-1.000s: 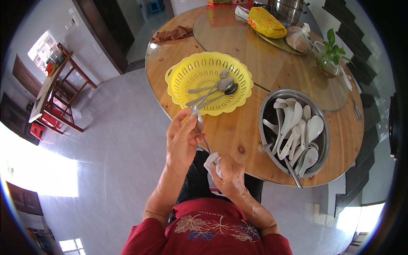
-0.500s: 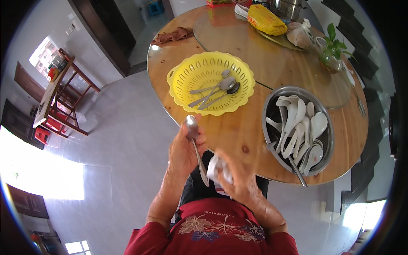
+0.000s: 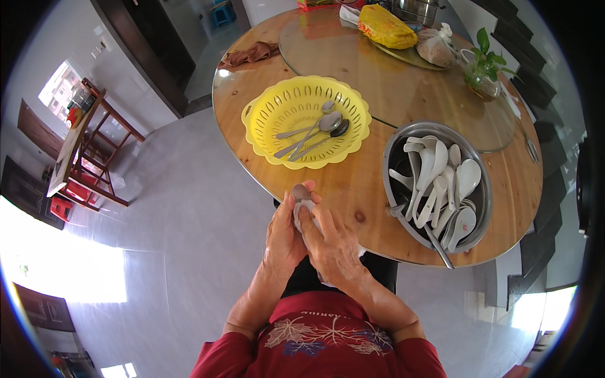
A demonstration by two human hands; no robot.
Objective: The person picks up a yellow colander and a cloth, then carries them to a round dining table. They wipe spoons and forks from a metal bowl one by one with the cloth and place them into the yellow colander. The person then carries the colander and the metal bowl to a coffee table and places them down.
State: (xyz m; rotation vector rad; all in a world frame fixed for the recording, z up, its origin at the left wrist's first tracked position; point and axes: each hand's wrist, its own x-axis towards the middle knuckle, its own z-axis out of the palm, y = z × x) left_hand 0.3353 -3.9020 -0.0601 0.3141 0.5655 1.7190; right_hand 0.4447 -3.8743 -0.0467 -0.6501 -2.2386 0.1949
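Note:
Between my hands, just off the table's near edge, is a metal spoon [image 3: 301, 191] with its bowl pointing away from me. My left hand [image 3: 283, 233] is closed around the spoon from the left. With my right hand [image 3: 331, 242] I press a white cloth [image 3: 306, 211] against it, just below the bowl; most of the handle is hidden by my fingers. Beyond them stands a yellow slotted basket [image 3: 265, 135] with several metal spoons [image 3: 329, 121] lying in it. To the right, a steel basin [image 3: 486, 195] holds several white spoons [image 3: 438, 167] and a metal utensil [image 3: 438, 246] leaning over its rim.
The round wooden table [image 3: 302, 183] carries a glass turntable [image 3: 353, 82]. On its far side are a brown cloth [image 3: 252, 55], a yellow bag [image 3: 387, 28], a tied plastic bag [image 3: 437, 47] and a plant in a glass vase [image 3: 484, 82]. A wooden side table [image 3: 79, 132] stands far left.
My right hand with the white cloth has moved up and left onto the spoon, joining my left hand. The spoon's handle, in plain sight before, is now mostly covered.

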